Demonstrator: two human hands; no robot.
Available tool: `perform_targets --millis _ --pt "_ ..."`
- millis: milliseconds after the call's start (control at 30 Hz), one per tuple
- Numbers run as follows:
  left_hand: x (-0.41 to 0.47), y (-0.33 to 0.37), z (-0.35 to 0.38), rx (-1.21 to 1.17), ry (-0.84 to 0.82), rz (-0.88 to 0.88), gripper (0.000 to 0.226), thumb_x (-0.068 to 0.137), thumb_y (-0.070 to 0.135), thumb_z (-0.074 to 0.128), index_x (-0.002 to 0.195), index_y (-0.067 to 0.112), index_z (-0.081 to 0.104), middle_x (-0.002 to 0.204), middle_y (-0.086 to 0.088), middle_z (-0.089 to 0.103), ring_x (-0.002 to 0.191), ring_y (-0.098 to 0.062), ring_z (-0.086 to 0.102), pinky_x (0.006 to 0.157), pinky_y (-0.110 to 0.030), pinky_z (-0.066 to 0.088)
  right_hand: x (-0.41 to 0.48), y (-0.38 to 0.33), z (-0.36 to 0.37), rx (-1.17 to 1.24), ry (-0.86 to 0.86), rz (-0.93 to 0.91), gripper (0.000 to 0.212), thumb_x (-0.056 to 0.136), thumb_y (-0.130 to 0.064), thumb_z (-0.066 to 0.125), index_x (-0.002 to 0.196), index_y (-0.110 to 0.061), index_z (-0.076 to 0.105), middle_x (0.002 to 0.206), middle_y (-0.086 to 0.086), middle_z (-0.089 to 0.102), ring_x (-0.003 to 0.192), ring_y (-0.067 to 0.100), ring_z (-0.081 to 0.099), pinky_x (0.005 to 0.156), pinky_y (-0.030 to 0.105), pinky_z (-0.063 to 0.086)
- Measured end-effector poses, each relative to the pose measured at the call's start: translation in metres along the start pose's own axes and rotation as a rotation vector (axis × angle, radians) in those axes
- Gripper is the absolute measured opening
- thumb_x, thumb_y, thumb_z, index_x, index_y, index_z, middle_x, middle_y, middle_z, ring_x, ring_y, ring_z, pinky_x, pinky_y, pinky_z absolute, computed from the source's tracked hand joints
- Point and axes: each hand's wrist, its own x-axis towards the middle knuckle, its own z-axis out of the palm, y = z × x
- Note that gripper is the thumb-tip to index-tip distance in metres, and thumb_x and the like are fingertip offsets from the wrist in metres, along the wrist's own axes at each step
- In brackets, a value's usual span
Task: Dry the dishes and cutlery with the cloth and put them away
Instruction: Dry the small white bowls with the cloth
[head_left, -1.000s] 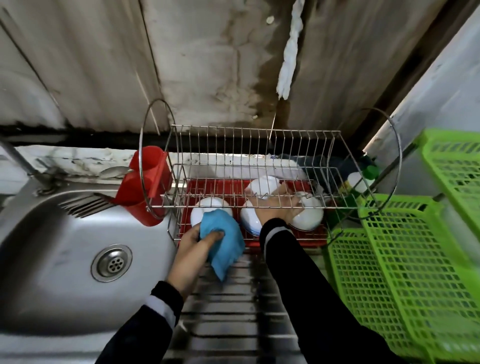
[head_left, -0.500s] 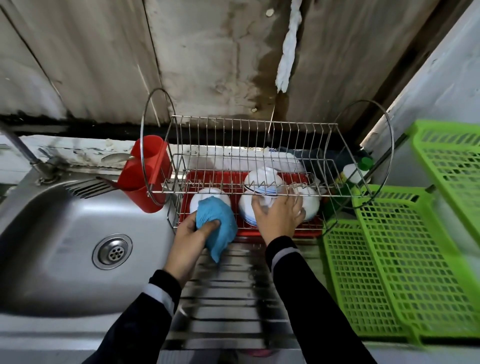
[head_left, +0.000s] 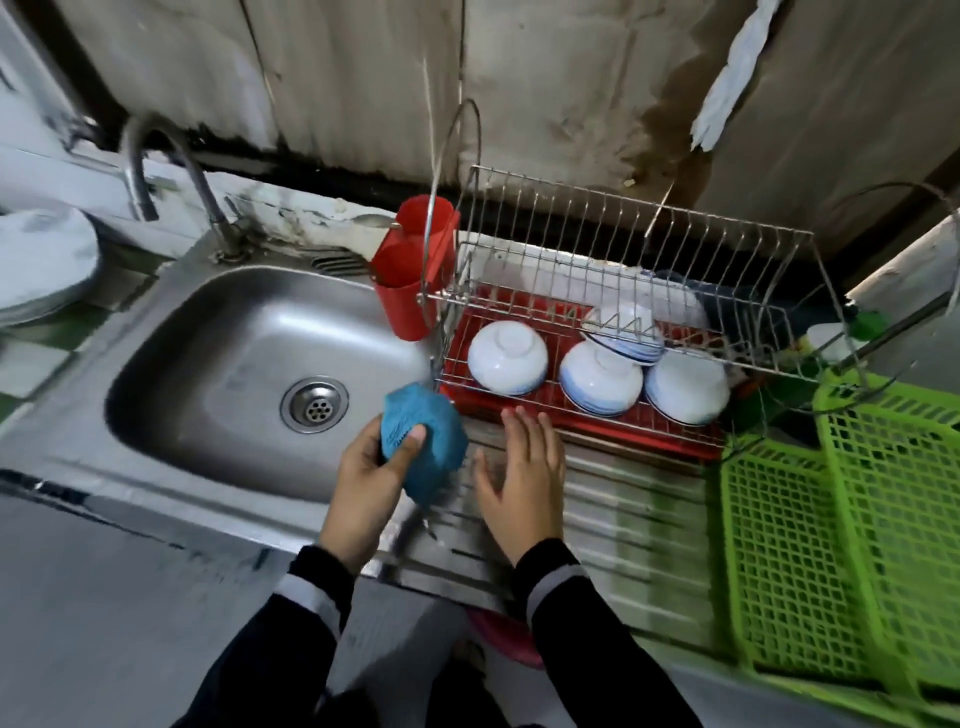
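My left hand (head_left: 371, 483) grips the cloth (head_left: 423, 444), thumb pressed across its front and fingers curled behind, holding it bunched over the near right corner of the sink (head_left: 249, 332). My right hand (head_left: 522, 478) is open and holds nothing. Its fingers are straight and slightly spread, palm down over the drainboard (head_left: 628, 514); I cannot tell whether it touches the metal. Its fingertips are just short of the near edge of the red tray (head_left: 613, 434).

Four bowls sit upside down on that tray inside the rack (head_left: 639, 228). Three stand in a row — left (head_left: 508, 356), middle (head_left: 600, 379), right (head_left: 685, 389) — and a fourth (head_left: 623, 327) leans on top, between the middle and right ones. The rack's upper wires cross over the back bowl. Behind them lies a white plate (head_left: 587, 278), partly hidden by wire.

A red cup (head_left: 415, 270) hangs on the rack's left end, beside the sink. The tap (head_left: 150, 156) curves over the sink's far left corner. Green baskets (head_left: 857, 519) stand just right of the rack.
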Motion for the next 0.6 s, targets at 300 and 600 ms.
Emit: perform_targets --millis 300,600 --pt "-0.030 0.019 -0.148 0.037 0.231 0.119 0.014 0.091 0.023 0.068 0.102 0.015 0.068 0.096 -0.006 0.074 0.088 -0.016 0.068 0.073 -0.034 0.056 -0.038 -0.124 0.062 0.053 -0.138 -0.157 0.057 0.092 -0.047 0.046 0.135 -0.011 0.055 0.142 0.009 0.055 0.139 0.032 0.040 0.116 0.048 0.030" --pt "-0.064 0.035 -0.317 -0.032 0.490 0.166 0.015 0.096 0.018 0.060 0.110 0.019 0.065 0.103 0.004 0.072 0.093 -0.009 0.068 0.077 -0.023 0.058 -0.082 -0.264 0.141 0.183 -0.224 -0.273 0.053 0.088 -0.040 0.048 0.128 -0.006 0.059 0.130 0.013 0.062 0.126 0.035 0.050 0.106 0.055 0.043"
